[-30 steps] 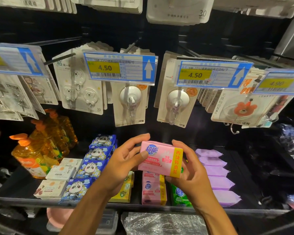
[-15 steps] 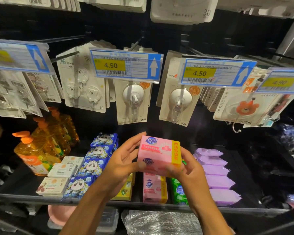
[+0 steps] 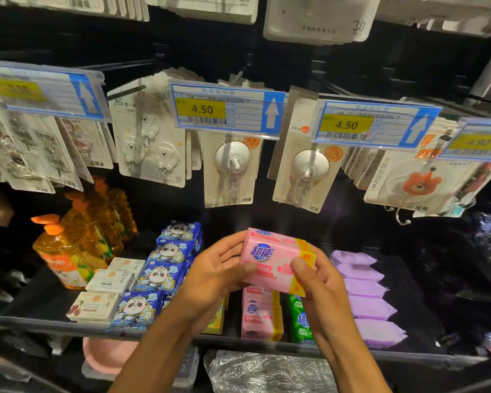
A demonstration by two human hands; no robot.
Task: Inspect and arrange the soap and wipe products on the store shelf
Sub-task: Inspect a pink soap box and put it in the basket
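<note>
I see the pink soap pack (image 3: 275, 258) held above the shelf (image 3: 40, 321), gripped by my left hand (image 3: 219, 275) and right hand (image 3: 319, 282) at either end. Another pink pack (image 3: 260, 314) lies below, purple wipe packs (image 3: 366, 296) just beside.

A held soap pack (image 3: 272, 259) sits between the left hand (image 3: 213, 276) and right hand (image 3: 321, 282), above shelved soap packs (image 3: 260, 313) at the shelf (image 3: 40, 321) front, with panda packs (image 3: 165, 268), boxed soaps (image 3: 108, 282) and bottles (image 3: 65, 256) leftward, wipe packs (image 3: 366, 296) rightward, and hook cards (image 3: 230, 168) hanging above.
</note>
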